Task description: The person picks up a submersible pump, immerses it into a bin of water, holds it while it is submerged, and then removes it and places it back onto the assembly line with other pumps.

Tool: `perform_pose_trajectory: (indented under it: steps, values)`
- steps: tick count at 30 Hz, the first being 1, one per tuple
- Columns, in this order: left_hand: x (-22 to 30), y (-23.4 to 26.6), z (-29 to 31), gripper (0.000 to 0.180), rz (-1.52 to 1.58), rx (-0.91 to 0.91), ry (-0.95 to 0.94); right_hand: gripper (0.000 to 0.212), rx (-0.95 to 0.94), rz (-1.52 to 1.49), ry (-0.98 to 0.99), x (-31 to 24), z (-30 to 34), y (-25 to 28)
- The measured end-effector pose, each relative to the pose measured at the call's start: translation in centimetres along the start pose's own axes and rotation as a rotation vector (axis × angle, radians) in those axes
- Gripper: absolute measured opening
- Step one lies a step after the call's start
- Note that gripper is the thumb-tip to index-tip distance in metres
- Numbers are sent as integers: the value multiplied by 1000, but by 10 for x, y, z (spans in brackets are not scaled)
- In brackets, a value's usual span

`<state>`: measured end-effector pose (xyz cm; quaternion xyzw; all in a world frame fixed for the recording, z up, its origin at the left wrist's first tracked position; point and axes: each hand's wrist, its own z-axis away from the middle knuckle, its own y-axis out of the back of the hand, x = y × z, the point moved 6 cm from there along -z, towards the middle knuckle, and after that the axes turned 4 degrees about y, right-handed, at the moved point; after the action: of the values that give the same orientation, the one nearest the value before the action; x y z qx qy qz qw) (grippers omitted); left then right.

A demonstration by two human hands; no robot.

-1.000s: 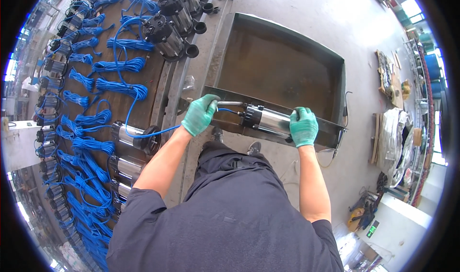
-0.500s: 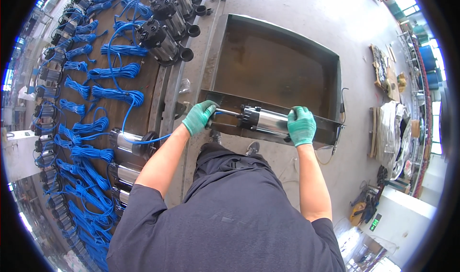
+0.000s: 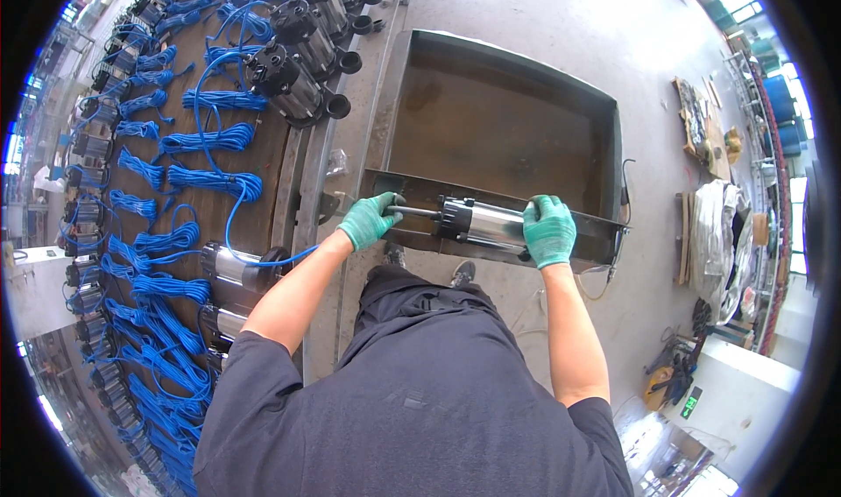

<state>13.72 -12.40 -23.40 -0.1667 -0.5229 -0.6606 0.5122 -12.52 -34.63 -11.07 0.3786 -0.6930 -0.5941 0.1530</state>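
A silver cylindrical pump (image 3: pixel 491 225) with a black ribbed end lies on its side on the near ledge of a metal tank. My right hand (image 3: pixel 549 229), in a green glove, is closed over its right end. My left hand (image 3: pixel 371 221), gloved the same way, grips a thin grey metal rod (image 3: pixel 419 211) that reaches into the pump's black end. A blue cable (image 3: pixel 254 261) runs from the bench toward my left wrist and passes out of sight there. Whether my left fingers also hold the cable is hidden.
The rectangular metal tank (image 3: pixel 508 88) with a brown inside stands in front of me. On the left, a bench (image 3: pixel 263 160) carries coiled blue cables (image 3: pixel 215 182), upright pumps (image 3: pixel 285 84) and lying pumps (image 3: pixel 232 265). Plastic-wrapped goods (image 3: pixel 718 243) stand at the far right.
My left hand has shifted slightly, and its fingers now lie further round the rod. The pump and my right hand are nearly where they were.
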Motion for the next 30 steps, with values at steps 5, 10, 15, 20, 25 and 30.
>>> perform_pose_trajectory:
  steps: [5, 10, 15, 20, 25, 30]
  values:
    - [-7, -3, 3, 41, 760, -174, 163, 12, 9, -2, 1, 0, 1, 0]
    - [25, 11, 13, 39, 760, -172, 42, 13, -13, 3, -12, 3, 3, 0]
    - [2, 5, -9, 43, -241, -99, 70, 13, -6, -6, 7, -2, 2, 1]
    - [15, 3, 6, 47, 468, -123, 133, 12, 9, -12, 2, 1, 3, 1]
    - [8, 11, -3, 52, 191, -26, -22, 12, 15, -10, 14, -1, -1, 0]
    - [29, 6, 1, 51, 532, -51, -10, 12, 29, -1, 3, 3, -1, 4]
